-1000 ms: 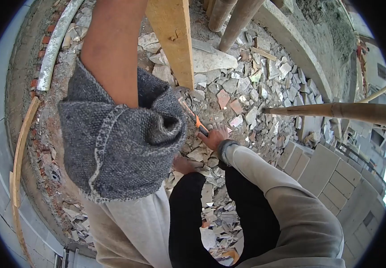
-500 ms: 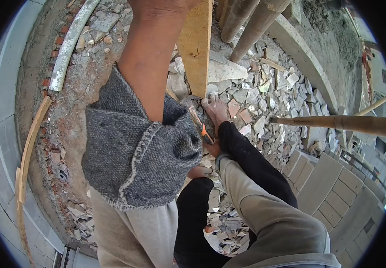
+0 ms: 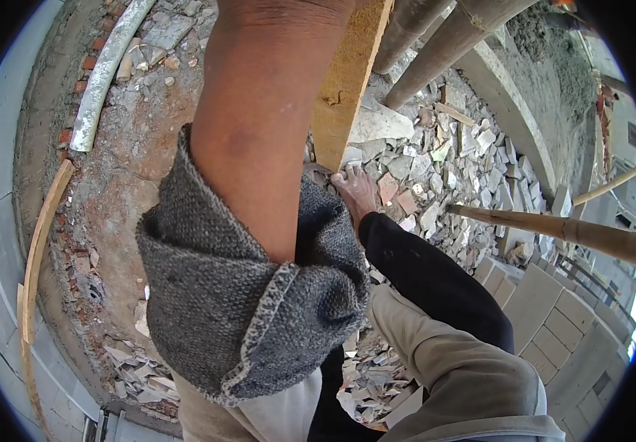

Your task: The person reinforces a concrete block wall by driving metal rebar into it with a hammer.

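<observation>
My left forearm, with its grey sleeve rolled back, fills the middle of the view. The hand itself lies past the top edge. Beside the wrist stands a yellowish wooden plank, its lower end by a dusty bare foot. The foot belongs to a leg in black cloth. My right arm, in a light grey sleeve, comes in from the lower right. Its hand is hidden behind the left sleeve, so what it holds does not show.
Broken tile and stone rubble covers the ground. Thick poles stand at the top, and a bamboo pole juts in from the right. Stacked blocks lie lower right. A whitish pipe and a bent wooden strip are at left.
The left forearm and sleeve loom larger and reach farther right. They now cover my right hand and the orange-and-black handled tool seen earlier. The view has shifted slightly.
</observation>
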